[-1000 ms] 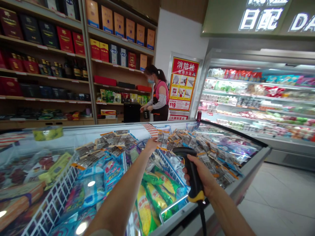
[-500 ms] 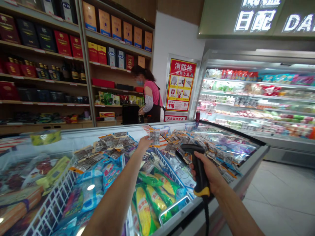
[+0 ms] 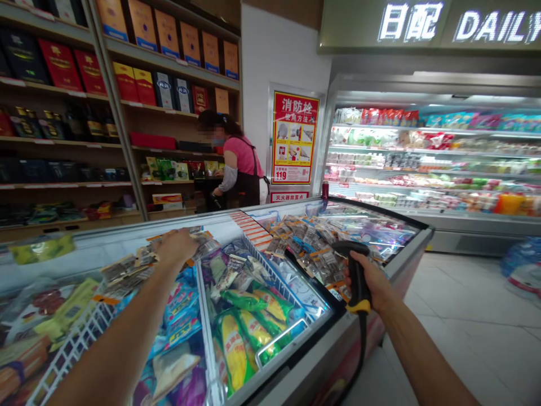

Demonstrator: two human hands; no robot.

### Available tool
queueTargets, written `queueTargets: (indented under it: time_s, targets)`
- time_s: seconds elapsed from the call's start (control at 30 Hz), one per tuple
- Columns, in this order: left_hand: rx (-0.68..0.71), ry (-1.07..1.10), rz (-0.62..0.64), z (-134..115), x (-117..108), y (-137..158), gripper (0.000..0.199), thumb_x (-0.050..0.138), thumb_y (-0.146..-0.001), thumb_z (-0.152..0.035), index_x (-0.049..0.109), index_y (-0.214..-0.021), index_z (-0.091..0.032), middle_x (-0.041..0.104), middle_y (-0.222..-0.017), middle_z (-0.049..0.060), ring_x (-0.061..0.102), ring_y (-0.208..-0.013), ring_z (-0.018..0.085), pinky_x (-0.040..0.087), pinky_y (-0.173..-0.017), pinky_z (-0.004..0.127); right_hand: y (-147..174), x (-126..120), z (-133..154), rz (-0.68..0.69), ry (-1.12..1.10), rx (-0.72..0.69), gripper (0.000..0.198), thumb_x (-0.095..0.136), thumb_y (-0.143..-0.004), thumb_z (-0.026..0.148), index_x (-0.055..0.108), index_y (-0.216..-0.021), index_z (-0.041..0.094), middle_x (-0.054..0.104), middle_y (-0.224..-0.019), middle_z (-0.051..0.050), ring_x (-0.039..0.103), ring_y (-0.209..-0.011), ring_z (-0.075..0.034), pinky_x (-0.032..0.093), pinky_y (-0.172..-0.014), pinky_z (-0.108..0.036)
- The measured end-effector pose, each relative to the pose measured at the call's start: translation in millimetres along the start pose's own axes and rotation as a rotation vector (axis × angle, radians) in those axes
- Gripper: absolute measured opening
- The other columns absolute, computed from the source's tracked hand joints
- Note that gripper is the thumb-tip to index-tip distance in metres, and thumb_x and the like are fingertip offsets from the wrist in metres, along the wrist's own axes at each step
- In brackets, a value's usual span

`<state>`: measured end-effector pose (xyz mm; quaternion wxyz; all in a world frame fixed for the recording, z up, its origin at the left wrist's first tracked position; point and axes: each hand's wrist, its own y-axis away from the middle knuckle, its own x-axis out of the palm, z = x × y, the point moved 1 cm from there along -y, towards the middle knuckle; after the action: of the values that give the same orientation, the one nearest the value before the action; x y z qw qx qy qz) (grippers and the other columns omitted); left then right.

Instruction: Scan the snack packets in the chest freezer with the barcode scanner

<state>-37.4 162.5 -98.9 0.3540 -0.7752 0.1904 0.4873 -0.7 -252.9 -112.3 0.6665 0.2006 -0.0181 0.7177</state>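
Observation:
My right hand point(image 3: 372, 276) is wrapped round the grip of a black and yellow barcode scanner point(image 3: 359, 282); its cable hangs down past the freezer's front edge. My left hand point(image 3: 177, 246) reaches over the left heap of small snack packets point(image 3: 127, 269), touching or just above them. Its fingers are mostly hidden behind the back of the hand, so whether a packet is in them does not show. A larger heap of similar orange-edged packets point(image 3: 313, 231) lies on the glass beyond the scanner. Between the heaps, corn in green wrappers point(image 3: 232, 344) sits in a white wire basket point(image 3: 270, 344).
The chest freezer point(image 3: 338, 332) fills the foreground, with blue ice-treat bags point(image 3: 181, 310) inside. Behind it a person in a pink top point(image 3: 240, 158) bends beside shelves of boxed bottles point(image 3: 169, 34). A lit chiller point(image 3: 422, 152) stands at the back right.
My left hand has moved left from the freezer's middle, where it held up a packet, to the left heap. The scanner stays in my right hand. My view has turned right.

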Motion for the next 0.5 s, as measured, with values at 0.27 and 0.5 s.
queueTargets:
  time_s: [0.27,0.5]
  targets:
    - [0.313,0.179,0.21,-155.7,44.3,61.3,0.046,0.045,-0.07,-0.046,0.054,-0.104,-0.016,0.058,-0.105,0.013,0.051,-0.099,0.027,0.04,-0.079,0.035,12.0,8.9,-8.5,0.047,0.038,0.018,0.02,0.052,-0.072,0.037,0.05,-0.069,0.018,0.05,-0.043,0.003,0.045,-0.032,-0.009,0.037,-0.028,-0.02]
    - [0.256,0.196,0.358,-185.8,88.0,61.4,0.049,0.062,-0.057,-0.04,0.059,-0.097,-0.013,0.059,-0.105,0.015,0.052,-0.1,0.027,0.042,-0.074,0.03,16.1,21.3,-12.7,0.077,0.08,0.018,0.022,0.052,-0.072,0.039,0.052,-0.072,0.017,0.05,-0.044,0.003,0.045,-0.032,-0.009,0.038,-0.028,-0.021]
